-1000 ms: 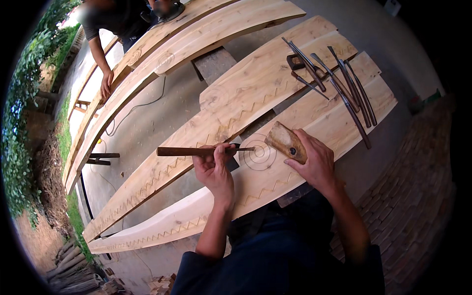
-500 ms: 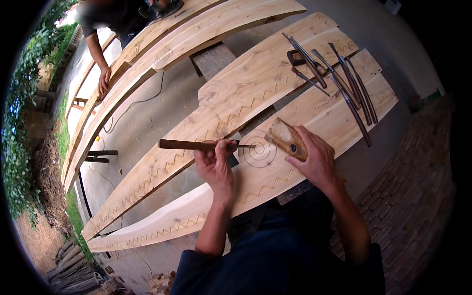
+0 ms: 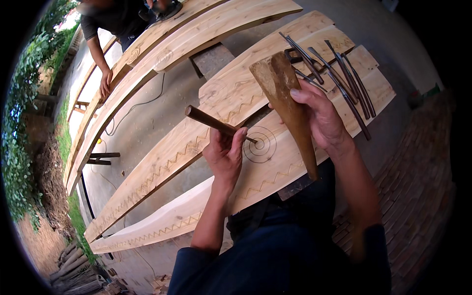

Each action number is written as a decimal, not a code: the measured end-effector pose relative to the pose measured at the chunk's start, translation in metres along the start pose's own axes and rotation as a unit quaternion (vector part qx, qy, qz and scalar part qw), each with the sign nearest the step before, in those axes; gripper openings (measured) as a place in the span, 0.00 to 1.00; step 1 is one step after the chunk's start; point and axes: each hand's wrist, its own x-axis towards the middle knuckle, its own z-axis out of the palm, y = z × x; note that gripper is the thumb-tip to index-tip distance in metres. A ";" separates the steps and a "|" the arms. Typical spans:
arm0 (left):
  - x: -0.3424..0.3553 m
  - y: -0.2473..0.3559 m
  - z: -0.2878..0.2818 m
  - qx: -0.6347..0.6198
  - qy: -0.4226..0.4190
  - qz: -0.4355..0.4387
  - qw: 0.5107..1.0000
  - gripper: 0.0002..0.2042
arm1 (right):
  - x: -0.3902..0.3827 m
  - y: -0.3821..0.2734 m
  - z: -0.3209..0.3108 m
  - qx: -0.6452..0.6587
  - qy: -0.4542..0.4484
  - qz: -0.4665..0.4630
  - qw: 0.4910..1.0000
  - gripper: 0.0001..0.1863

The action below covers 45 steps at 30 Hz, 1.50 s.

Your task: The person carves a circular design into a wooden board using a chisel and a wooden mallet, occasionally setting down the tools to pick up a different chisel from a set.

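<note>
My left hand (image 3: 223,160) is closed around a chisel (image 3: 209,119) with a dark wooden handle. The chisel leans, and its tip meets the centre of concentric circles drawn on a pale curved board (image 3: 282,169). In my right hand (image 3: 322,118) is a worn wooden mallet (image 3: 285,91), broad at the top and tapering toward me. It is held above the board, to the right of the chisel and apart from it. Zigzag lines are carved along the board's near edge.
Several chisels (image 3: 350,81) lie at the right end of the boards. A second carved board (image 3: 169,167) lies alongside, with a gap between. Beyond stand longer curved beams (image 3: 191,42), where a co-worker's hand (image 3: 105,83) rests. A cable (image 3: 142,101) crosses the floor.
The mallet has risen and turned, so its long tapered side now shows. The chisel has tipped from nearly flat to steeper, its handle end rising. My left hand moved slightly right.
</note>
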 end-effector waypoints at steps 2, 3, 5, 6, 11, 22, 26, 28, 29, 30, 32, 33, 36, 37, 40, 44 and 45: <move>0.000 0.002 -0.003 0.017 -0.001 -0.002 1.000 0.10 | 0.010 -0.017 0.030 -0.051 -0.047 -0.018 0.997 0.26; 0.001 0.004 -0.001 0.023 -0.007 0.004 1.000 0.11 | 0.011 -0.027 0.043 -0.080 -0.062 -0.030 0.994 0.26; 0.001 0.007 -0.001 0.045 -0.013 0.016 0.999 0.12 | 0.015 -0.039 0.065 -0.257 -0.079 -0.098 0.958 0.25; 0.002 0.006 0.001 0.046 -0.016 0.019 0.999 0.13 | 0.017 -0.045 0.075 -0.344 -0.082 -0.131 0.926 0.25; 0.000 0.007 0.000 0.068 -0.022 0.015 0.997 0.15 | 0.040 -0.056 0.117 -0.486 0.017 -0.515 0.706 0.24; 0.004 0.020 0.004 0.081 -0.007 0.040 0.996 0.13 | 0.057 -0.030 0.112 -0.747 -0.088 -0.521 0.403 0.19; 0.017 0.038 0.012 -0.170 0.054 0.016 0.984 0.12 | 0.056 -0.029 0.115 -0.768 -0.092 -0.485 0.409 0.21; 0.028 0.029 0.013 -0.272 0.050 -0.017 0.961 0.10 | 0.055 -0.028 0.117 -0.769 -0.093 -0.481 0.412 0.22; 0.032 0.029 0.015 -0.358 0.011 -0.020 0.934 0.09 | 0.055 -0.028 0.118 -0.769 -0.093 -0.479 0.413 0.23; 0.032 0.030 0.018 -0.353 0.033 -0.044 0.934 0.07 | 0.054 -0.029 0.119 -0.765 -0.094 -0.486 0.411 0.23; 0.037 0.048 0.029 -0.347 0.076 -0.096 0.930 0.07 | 0.052 -0.029 0.114 -0.762 -0.091 -0.493 0.409 0.24; 0.038 0.045 0.028 -0.332 0.071 -0.092 0.936 0.09 | 0.053 -0.029 0.111 -0.759 -0.083 -0.499 0.410 0.23; 0.041 0.045 0.022 -0.335 0.080 -0.096 0.934 0.15 | 0.058 -0.030 0.106 -0.745 -0.063 -0.519 0.415 0.21; 0.042 0.046 0.020 -0.346 0.086 -0.101 0.929 0.17 | 0.057 -0.034 0.107 -0.743 -0.058 -0.525 0.412 0.19; 0.043 0.036 0.008 -0.374 0.100 -0.096 0.917 0.21 | 0.058 -0.039 0.109 -0.730 -0.046 -0.541 0.414 0.19; 0.044 0.041 0.015 -0.364 0.025 -0.093 0.926 0.23 | 0.063 -0.038 0.106 -0.708 -0.027 -0.573 0.412 0.22; 0.044 0.042 0.018 -0.350 0.011 -0.091 0.932 0.22 | 0.064 -0.039 0.105 -0.701 -0.027 -0.578 0.416 0.21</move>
